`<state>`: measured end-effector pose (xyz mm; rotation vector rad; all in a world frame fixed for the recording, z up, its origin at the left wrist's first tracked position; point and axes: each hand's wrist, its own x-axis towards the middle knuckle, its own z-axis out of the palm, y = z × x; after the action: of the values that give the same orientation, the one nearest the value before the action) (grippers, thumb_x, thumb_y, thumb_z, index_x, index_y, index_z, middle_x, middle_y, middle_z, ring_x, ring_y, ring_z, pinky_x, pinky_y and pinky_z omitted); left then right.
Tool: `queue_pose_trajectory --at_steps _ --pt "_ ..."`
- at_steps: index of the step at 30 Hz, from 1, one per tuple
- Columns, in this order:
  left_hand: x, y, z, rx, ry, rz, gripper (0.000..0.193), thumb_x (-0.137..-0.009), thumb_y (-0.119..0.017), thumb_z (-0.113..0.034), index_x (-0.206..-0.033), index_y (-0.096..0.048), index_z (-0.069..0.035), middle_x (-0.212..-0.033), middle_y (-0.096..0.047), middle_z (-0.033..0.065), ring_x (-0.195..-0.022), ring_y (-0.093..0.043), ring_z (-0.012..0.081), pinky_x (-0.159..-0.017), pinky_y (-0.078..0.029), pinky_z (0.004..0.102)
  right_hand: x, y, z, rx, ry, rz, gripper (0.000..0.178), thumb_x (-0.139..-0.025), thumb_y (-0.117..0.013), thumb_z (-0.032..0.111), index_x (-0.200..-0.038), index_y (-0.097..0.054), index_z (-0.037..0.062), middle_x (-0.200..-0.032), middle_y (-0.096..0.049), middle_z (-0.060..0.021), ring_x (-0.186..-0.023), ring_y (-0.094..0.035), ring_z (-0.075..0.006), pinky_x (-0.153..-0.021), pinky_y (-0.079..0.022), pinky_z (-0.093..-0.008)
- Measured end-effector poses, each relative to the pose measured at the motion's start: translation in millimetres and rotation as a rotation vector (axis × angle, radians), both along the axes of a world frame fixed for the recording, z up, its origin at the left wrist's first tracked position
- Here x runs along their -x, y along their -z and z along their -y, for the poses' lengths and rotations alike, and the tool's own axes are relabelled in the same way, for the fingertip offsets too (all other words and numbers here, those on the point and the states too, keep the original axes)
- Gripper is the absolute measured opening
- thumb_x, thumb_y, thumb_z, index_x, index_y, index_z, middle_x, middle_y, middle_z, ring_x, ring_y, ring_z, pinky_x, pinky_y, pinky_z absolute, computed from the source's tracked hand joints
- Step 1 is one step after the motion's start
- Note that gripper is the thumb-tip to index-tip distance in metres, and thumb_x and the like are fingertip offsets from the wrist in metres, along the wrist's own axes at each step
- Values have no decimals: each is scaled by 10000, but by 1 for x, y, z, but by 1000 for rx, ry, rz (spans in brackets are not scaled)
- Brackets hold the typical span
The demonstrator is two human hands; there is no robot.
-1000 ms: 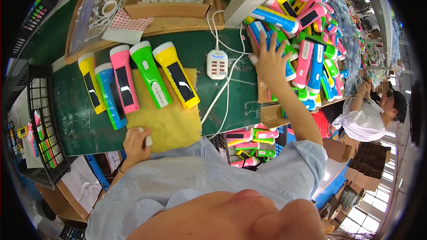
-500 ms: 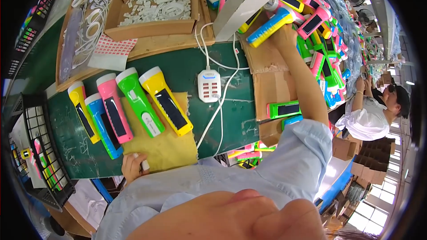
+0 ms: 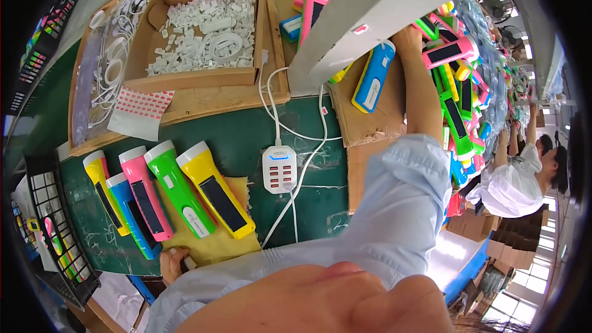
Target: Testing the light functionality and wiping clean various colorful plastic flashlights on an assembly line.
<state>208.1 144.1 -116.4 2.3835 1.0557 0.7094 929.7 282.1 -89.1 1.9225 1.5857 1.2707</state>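
My right hand [image 3: 407,41] reaches into the pile of colourful solar flashlights [image 3: 457,108] at the far right. The grey post and the pile cover its fingertips. Just left of that wrist, a blue flashlight [image 3: 372,80] with yellow edges lies on the cardboard [image 3: 372,124], apart from the hand. Low on the left, my left hand [image 3: 174,263] pinches a small white piece [image 3: 190,263] at the edge of the yellow cloth [image 3: 225,249]. Beyond it lies a row of flashlights: yellow [image 3: 216,191], green [image 3: 179,188], pink [image 3: 145,191], blue [image 3: 132,216] and another yellow [image 3: 106,191].
A white charging hub [image 3: 279,169] with cables sits mid-table. Behind it, a cardboard box [image 3: 191,79] holds small white parts, with coiled cables [image 3: 117,55] alongside. A thick grey post [image 3: 370,15] crosses near my right arm. A black wire basket [image 3: 55,228] stands left; co-workers [image 3: 515,182] sit far right.
My right hand has moved away from the blue-and-yellow flashlight and deeper into the pile; that flashlight now lies on the cardboard. The whole view has shifted. My left hand keeps the white piece.
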Motion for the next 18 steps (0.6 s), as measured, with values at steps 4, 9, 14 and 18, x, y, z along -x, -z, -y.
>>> queue_pose_trajectory --at_steps 4,9,14,18 --pt "17 13 5 -7 -8 -28 296 -680 -610 -224 -864 -562 2 -748 -522 126 -665 -511 248 -581 -415 319 -59 24 -16 -134 76 65 212 -786 -499 185 -968 -593 129 -959 -600 -88 -847 -601 -236 -716 -479 -405" --pt "7 16 3 -9 -41 17 271 -673 -619 -184 -867 -566 -3 -736 -515 126 -658 -518 247 -577 -418 314 -76 21 -23 170 220 76 294 -824 -462 198 -1061 -590 81 -1041 -599 -140 -968 -569 -289 -786 -446 -433" --pt "-1 9 4 -14 -67 73 347 -667 -647 -263 -908 -567 -26 -782 -541 137 -698 -521 292 -627 -423 347 -86 -30 -23 920 394 -131 379 -836 -461 259 -1151 -565 75 -1158 -565 -132 -1103 -500 -306 -945 -369 -402" --pt "-4 12 -3 -103 37 84 277 -653 -626 -170 -895 -576 -45 -766 -544 131 -677 -510 314 -615 -431 372 71 -68 70 269 -52 -1024 306 -790 -526 102 -1085 -561 31 -1044 -589 -178 -954 -564 -326 -856 -441 -383"
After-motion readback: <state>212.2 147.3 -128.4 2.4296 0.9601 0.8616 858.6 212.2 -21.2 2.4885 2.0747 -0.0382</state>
